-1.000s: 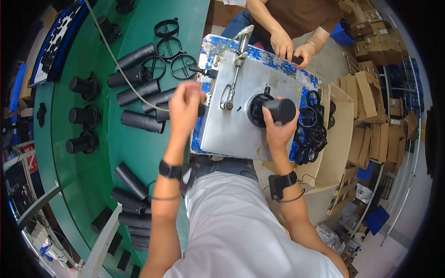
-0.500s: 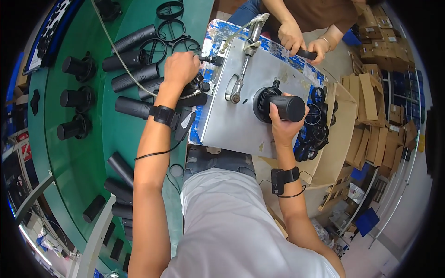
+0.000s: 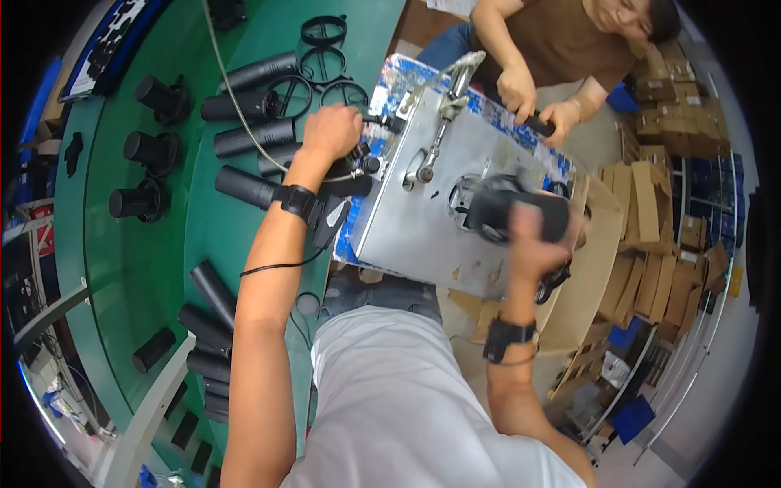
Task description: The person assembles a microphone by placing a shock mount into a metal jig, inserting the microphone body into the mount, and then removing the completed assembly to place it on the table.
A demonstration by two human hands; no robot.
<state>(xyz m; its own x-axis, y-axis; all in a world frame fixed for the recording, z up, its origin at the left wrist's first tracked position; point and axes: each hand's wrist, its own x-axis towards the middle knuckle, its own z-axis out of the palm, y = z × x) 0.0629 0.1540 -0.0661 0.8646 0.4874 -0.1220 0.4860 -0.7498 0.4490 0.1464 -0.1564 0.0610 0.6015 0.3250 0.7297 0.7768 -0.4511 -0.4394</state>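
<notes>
My right hand, smeared by motion, grips a black cylinder with a round ring base over the right part of the metal box. Left of that part, a round fixture in the box's top lies uncovered. My left hand is closed round a black lever handle at the box's left edge; its fingertips are partly hidden. A metal toggle clamp arm rises from the box top between the two hands.
Black cylinders and spoked rings lie on the green bench. Several cylinders on ring bases stand farther left. Across the box, a co-worker's hands hold a black part. A wooden bin and cardboard boxes are at right.
My right hand has moved right with the black cylinder and its base, off the round fixture. My left hand stays on the lever handle. The whole view has shifted slightly.
</notes>
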